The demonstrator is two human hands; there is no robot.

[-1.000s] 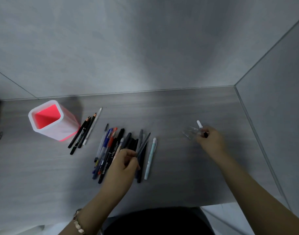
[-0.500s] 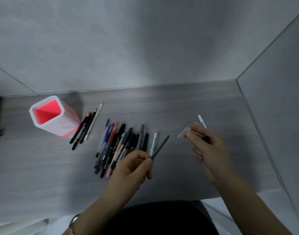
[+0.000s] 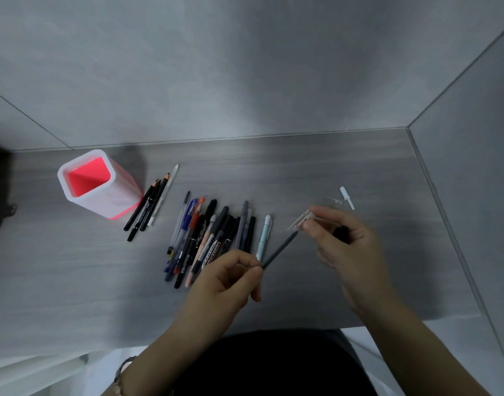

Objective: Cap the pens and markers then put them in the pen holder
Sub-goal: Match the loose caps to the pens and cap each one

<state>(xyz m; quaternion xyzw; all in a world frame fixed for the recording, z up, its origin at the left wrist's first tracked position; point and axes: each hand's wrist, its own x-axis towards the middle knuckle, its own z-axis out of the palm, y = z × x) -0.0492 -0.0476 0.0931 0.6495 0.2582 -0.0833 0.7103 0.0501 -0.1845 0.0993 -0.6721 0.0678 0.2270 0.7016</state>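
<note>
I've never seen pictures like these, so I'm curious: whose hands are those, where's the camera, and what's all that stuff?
No machine here: those are a person's two bare hands. The camera is worn on the person's head and looks down, so you see what they see. On the grey table lie a row of pens and markers, a few pencils beside a pink-and-white pen holder that looks empty, and a small white cap on the right. The left hand pinches a thin grey pen. The right hand pinches a clear cap just beyond the pen's tip; something dark is in that hand too, too blurred to name. The cap probably goes on next.
</note>
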